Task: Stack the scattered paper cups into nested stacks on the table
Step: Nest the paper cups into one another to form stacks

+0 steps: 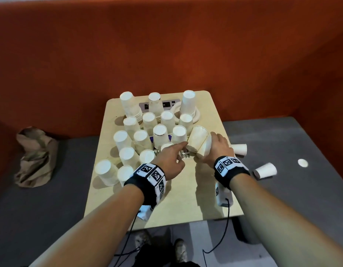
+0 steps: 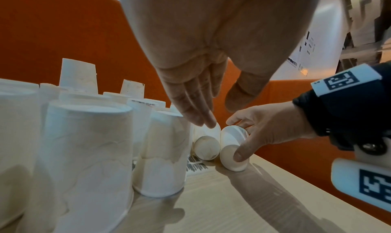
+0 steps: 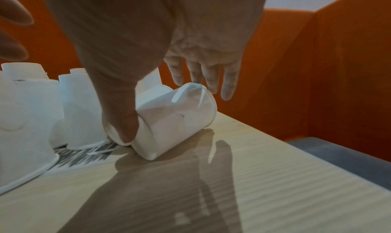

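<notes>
The left hand (image 1: 169, 160) covers part of the dark print on the bench (image 1: 188, 189). The socket panel (image 1: 167, 105) sits half hidden behind upturned paper cups (image 1: 155, 102), its markings too small to read.

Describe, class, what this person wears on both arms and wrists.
Bare forearms, no sleeves. Each wrist carries a black band with white square-coded marker tiles; a white camera unit sits under the right wrist. Thin black cables trail down.

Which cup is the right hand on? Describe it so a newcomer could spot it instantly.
Start at the light wooden table crowded with white paper cups standing upside down. Go to the right edge of that cluster, where two cups lie tipped on their sides. The right hand grips the rightmost tipped cup, thumb on its base, the one nearest the table's right edge.
</notes>
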The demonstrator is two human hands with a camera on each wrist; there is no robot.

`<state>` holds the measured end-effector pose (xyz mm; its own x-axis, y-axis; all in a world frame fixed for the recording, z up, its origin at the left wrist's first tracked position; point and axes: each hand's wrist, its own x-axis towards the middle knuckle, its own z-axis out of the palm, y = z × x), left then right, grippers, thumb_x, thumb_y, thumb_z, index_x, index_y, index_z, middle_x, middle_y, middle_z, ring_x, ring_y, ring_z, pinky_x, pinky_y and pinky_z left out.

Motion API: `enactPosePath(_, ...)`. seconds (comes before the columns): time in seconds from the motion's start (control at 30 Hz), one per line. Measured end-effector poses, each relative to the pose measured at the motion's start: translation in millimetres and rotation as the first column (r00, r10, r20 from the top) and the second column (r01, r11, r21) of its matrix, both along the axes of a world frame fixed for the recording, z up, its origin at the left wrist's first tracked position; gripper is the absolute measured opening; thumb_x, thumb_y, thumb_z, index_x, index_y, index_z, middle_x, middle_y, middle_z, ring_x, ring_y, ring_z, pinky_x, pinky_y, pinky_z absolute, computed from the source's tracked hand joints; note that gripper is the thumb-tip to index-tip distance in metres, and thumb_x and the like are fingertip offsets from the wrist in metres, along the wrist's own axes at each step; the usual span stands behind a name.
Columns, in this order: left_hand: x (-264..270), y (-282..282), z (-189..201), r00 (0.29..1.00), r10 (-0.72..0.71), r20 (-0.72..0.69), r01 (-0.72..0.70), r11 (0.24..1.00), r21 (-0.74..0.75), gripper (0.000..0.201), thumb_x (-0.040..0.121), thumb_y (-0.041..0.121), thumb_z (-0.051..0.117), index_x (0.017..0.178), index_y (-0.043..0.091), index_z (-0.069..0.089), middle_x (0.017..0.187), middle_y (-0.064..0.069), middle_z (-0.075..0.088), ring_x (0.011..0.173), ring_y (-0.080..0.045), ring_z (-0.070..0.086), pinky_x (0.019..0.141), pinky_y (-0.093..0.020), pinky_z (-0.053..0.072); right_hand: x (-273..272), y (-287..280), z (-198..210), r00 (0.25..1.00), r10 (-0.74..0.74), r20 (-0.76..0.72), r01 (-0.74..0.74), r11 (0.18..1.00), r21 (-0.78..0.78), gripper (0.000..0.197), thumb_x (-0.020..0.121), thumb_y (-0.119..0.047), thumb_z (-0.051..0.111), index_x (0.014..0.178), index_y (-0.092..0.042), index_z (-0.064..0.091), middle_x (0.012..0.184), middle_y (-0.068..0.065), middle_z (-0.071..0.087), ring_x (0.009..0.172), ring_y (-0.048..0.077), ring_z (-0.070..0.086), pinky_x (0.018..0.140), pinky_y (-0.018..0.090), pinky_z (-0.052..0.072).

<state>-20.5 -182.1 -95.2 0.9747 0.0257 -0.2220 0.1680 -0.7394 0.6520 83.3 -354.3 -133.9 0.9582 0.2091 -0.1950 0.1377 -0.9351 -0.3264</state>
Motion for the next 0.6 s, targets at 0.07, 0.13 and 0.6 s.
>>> enactPosePath(0.07,1.5,0.6,0.1,1.000,0.004,0.010,-0.004,1.000,0.000,0.068,0.085,0.012,0.054,0.149,0.028,0.037,0.138,0.005,0.056,0.115,-0.017,0.056,0.098,-0.034,0.048,-1.1,-0.5,0.8,1.000,0.004,-0.008,-0.004,1.000,0.027,0.095,0.054,-0.054,0.085,0.130,-0.019,0.040,0.129,0.005,0.049,0.122,0.030,0.048,0.091,0.049,0.049)
enactPosePath(0.13,2.5,1.0,0.7,1.000,0.000,0.014,0.000,1.000,-0.001,0.069,0.084,0.012,0.055,0.149,0.028,0.036,0.134,0.005,0.058,0.112,-0.016,0.057,0.093,-0.035,0.052,-4.8,-2.2,5.2,1.000,0.003,-0.016,-0.002,0.999,0.054,0.091,0.058,-0.056,0.084,0.131,-0.019,0.042,0.129,0.005,0.050,0.120,0.030,0.051,0.092,0.048,0.049)
enactPosePath(0.6,-20.3,9.4,8.5,0.985,-0.011,0.172,0.012,1.000,-0.006,0.097,0.063,0.048,0.082,0.146,0.031,0.035,0.145,0.008,0.047,0.131,-0.013,0.045,0.108,-0.034,0.040,-58.1,-8.0,85.9,0.844,0.123,-0.522,0.331,0.647,0.687,0.053,0.073,-0.044,0.084,0.117,-0.022,0.065,0.115,0.004,0.072,0.096,0.018,0.069,0.088,0.037,0.054)
